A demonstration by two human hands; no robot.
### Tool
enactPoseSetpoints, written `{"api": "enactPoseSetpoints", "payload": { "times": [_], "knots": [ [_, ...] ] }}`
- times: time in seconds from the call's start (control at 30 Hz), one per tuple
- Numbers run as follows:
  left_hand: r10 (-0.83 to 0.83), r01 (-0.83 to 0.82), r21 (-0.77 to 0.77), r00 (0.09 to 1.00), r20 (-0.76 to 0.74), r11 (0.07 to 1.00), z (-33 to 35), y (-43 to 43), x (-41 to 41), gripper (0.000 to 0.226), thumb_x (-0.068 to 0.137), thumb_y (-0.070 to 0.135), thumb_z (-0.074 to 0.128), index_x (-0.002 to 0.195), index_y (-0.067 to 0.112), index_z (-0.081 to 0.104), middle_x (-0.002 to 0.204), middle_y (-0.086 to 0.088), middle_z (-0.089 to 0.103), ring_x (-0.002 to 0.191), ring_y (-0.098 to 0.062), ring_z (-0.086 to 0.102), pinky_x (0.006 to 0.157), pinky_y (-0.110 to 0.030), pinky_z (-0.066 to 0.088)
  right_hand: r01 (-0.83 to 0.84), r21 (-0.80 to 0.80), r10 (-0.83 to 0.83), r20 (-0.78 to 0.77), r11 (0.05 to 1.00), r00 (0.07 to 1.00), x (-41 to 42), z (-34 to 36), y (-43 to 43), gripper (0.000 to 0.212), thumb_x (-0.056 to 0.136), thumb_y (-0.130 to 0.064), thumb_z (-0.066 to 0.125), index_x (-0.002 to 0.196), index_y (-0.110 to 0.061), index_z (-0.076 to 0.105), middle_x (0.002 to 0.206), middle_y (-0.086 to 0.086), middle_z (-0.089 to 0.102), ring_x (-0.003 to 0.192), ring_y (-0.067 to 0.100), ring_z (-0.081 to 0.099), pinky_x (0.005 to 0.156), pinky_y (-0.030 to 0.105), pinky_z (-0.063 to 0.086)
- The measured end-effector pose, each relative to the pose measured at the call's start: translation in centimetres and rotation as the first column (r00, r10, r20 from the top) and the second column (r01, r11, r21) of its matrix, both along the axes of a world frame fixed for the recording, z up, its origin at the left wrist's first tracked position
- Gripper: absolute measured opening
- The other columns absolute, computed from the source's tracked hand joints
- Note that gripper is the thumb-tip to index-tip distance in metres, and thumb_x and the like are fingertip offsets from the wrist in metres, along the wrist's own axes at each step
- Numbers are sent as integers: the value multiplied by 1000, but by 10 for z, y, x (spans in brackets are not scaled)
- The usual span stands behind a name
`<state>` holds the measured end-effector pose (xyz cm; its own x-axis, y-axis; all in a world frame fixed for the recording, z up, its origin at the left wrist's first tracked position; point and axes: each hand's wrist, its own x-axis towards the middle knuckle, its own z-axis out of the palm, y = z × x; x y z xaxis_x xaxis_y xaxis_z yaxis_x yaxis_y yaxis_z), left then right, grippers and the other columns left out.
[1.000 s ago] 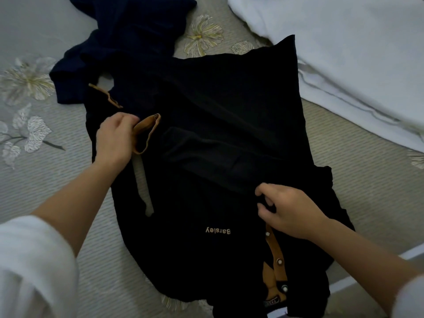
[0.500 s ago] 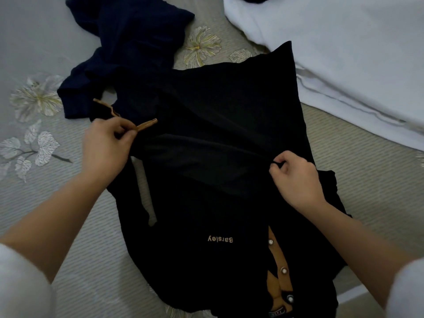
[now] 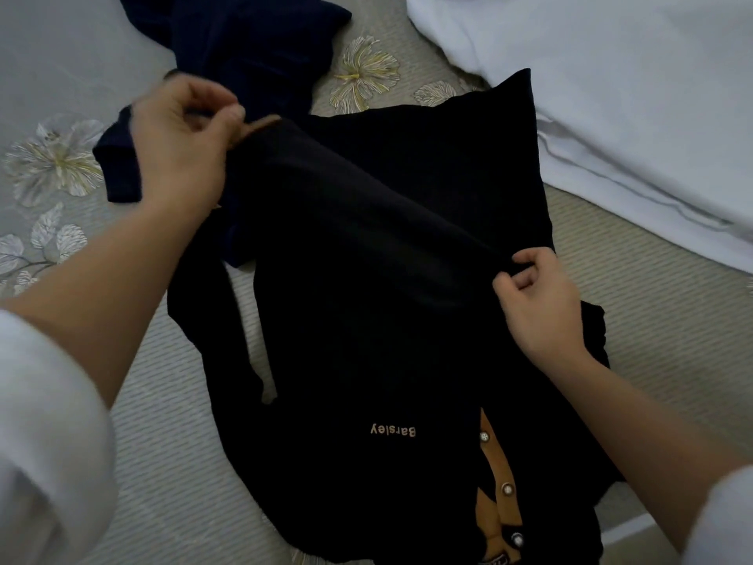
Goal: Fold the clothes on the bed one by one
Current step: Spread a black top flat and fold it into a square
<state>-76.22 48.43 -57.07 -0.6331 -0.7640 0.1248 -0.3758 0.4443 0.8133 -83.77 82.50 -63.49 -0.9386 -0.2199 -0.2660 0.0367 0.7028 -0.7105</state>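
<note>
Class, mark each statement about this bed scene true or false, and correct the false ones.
1. The left hand and the right hand both pinch the black shirt. True.
2. The Barsley lettering reads upright in this view. False: it appears upside down.
3. At the upper right lies a white cloth. True.
4. The button strip is white. False: it is tan.
</note>
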Motion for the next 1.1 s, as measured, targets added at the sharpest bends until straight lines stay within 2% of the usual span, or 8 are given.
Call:
{"api": "enactPoseSetpoints", "payload": {
  "times": [0.1,0.2,0.3,0.37,0.57,0.73,0.97,1.1],
  "knots": [
    [41,15,-158,939,342,987,-30,5,9,31,96,25,51,124,12,58,127,-12,58,115,-21,54,101,-31,40,-178,92,180,-13,980,984,13,-3,-1,54,86,-25,62,133,-18,37,89,-8,56,78,11,57,70,27,44],
    [-193,367,-381,885,423,849,-44,33,17,41,99,27,43,138,13,46,150,-12,35,141,-29,28,113,-40,22,-452,239,500,-209,859,840,39,-6,1,55,86,-30,60,136,-12,43,120,3,57,111,19,52,89,34,43],
    [-351,722,-235,561,750,651,-61,56,22,50,101,43,26,149,30,26,160,-1,13,148,-22,2,116,-48,3,-653,419,744,-84,630,663,59,-13,5,64,94,-43,50,149,-20,30,156,7,27,146,22,17,115,39,18],
    [-324,724,-104,426,845,682,-71,61,27,53,100,48,16,152,35,13,162,1,2,147,-20,-11,115,-48,-9,-686,477,781,-4,550,624,64,-17,8,67,95,-48,39,153,-26,15,161,5,5,146,19,-7,117,38,-1],
    [23,103,-314,927,374,944,-51,63,89,54,97,33,44,148,23,29,158,-10,13,145,-29,10,115,-45,9,-723,441,798,26,531,602,75,-4,-20,72,92,-52,40,153,-28,9,161,-3,-4,145,12,-17,116,36,-9],
    [465,-565,208,798,384,798,-58,33,172,58,94,32,54,144,12,33,143,-13,35,126,-22,38,106,-34,29,-835,363,884,60,414,464,98,-6,-69,81,90,-64,37,149,-37,-12,155,-10,-25,139,9,-33,110,31,-23],
    [227,-363,601,929,293,712,-66,27,159,33,87,29,68,111,7,64,106,-11,69,95,-23,67,87,-37,54,-853,429,886,209,297,413,115,-14,-106,99,80,-64,58,149,-40,-8,157,-8,-24,143,16,-24,117,45,-7],
    [548,-519,639,818,177,568,-52,32,171,16,92,27,58,81,14,57,81,-10,60,76,-23,57,71,-40,47,-843,458,888,208,283,411,111,-5,-112,117,72,-64,67,147,-37,-18,160,-8,-13,147,17,-10,119,42,5]
  ]
}}
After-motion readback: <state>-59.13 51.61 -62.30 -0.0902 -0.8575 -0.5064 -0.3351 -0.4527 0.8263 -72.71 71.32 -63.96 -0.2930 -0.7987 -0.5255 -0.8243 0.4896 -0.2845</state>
